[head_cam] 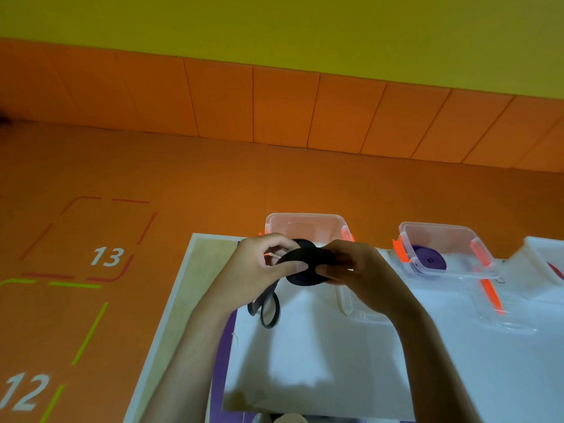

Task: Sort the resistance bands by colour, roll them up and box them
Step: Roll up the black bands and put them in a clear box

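A black resistance band (pixel 308 267) is partly wound into a flat roll, held above the white-covered table (pixel 335 361). My left hand (pixel 259 270) pinches the roll's left edge and my right hand (pixel 354 267) grips its right side. The band's loose tail (pixel 268 306) hangs down in a loop below my left hand. Behind my hands stands a clear plastic box (pixel 305 224) with orange clips; its inside is mostly hidden. To the right, a second clear box (pixel 442 248) holds a rolled purple band (pixel 427 257).
A clear lid (pixel 360 306) lies on the table under my right wrist, and another lid with an orange clip (pixel 494 303) lies before the purple box. A white container (pixel 543 257) sits at the far right edge. The orange floor left of the table bears numbered markings.
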The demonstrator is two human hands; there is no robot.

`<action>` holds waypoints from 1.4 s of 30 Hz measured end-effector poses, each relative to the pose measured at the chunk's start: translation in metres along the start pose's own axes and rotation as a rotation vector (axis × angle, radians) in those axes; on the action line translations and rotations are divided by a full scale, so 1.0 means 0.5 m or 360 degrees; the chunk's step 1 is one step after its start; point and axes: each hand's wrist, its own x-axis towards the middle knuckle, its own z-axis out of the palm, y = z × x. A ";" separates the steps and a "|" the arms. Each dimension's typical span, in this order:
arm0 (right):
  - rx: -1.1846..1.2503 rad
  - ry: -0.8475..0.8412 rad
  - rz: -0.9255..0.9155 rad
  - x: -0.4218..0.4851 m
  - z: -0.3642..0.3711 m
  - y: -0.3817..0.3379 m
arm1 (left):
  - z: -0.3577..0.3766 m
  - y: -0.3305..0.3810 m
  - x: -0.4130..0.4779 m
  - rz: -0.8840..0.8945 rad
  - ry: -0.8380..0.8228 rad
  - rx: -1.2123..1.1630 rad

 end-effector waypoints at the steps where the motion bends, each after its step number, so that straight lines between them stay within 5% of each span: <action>1: 0.0087 0.0022 0.0008 0.002 0.000 0.006 | 0.003 0.001 0.000 -0.0014 0.0028 -0.0052; 8: 0.0713 0.0177 0.0048 0.002 0.012 0.017 | -0.004 0.000 0.004 0.0025 0.0228 -0.0208; 18: 0.0303 0.0227 -0.0247 0.015 0.004 -0.021 | -0.013 0.021 0.010 0.0145 0.0401 0.0124; 23: 0.0747 0.0368 -0.0163 0.012 0.005 -0.020 | -0.011 -0.001 0.010 0.0084 0.0293 -0.0093; 25: 0.0610 0.0308 -0.0168 0.012 -0.002 -0.017 | -0.011 -0.007 0.007 0.0049 0.0298 -0.0125; 29: -0.0308 0.0203 -0.0232 0.018 -0.021 0.004 | -0.015 -0.021 0.006 0.0043 0.0232 0.0040; 31: -0.0357 0.0192 -0.0226 0.017 -0.013 0.012 | -0.009 -0.022 0.007 0.0065 0.0200 0.0093; 42: 0.0703 0.0145 0.0226 0.007 -0.013 0.014 | -0.005 -0.008 0.001 0.0051 0.0273 -0.0294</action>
